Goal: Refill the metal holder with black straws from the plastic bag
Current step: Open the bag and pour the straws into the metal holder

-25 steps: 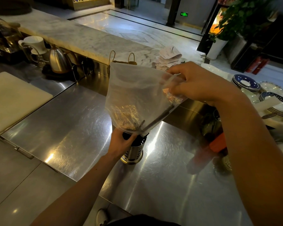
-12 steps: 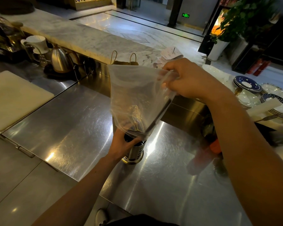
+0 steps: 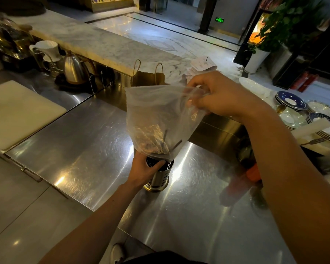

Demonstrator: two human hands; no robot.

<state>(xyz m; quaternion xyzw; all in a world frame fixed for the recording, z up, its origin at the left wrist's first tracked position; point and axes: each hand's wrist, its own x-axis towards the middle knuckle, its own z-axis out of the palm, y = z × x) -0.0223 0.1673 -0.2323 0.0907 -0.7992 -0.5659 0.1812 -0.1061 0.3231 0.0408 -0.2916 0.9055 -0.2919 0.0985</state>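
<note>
A perforated metal holder (image 3: 160, 178) stands upright on the steel counter, with black straws filling its top. My left hand (image 3: 144, 169) grips the holder's rim together with the mouth of a clear plastic bag (image 3: 150, 113). The bag is turned upside down over the holder. My right hand (image 3: 219, 95) pinches the bag's upper right corner and holds it up. A few black straws (image 3: 165, 135) still lie inside the bag, slanting down toward the holder.
A brown paper bag (image 3: 148, 78) stands behind the plastic bag against the marble bar (image 3: 95, 40). A kettle (image 3: 72, 70) and a white cup (image 3: 48, 48) sit at the back left, beside a white cutting board (image 3: 13, 111). Stacked plates (image 3: 291, 101) are at the right.
My right hand has shifted and lowered slightly with the bag's corner. Fewer straws show inside the bag; they have slid down toward the holder. My left hand stays at the holder's rim.
</note>
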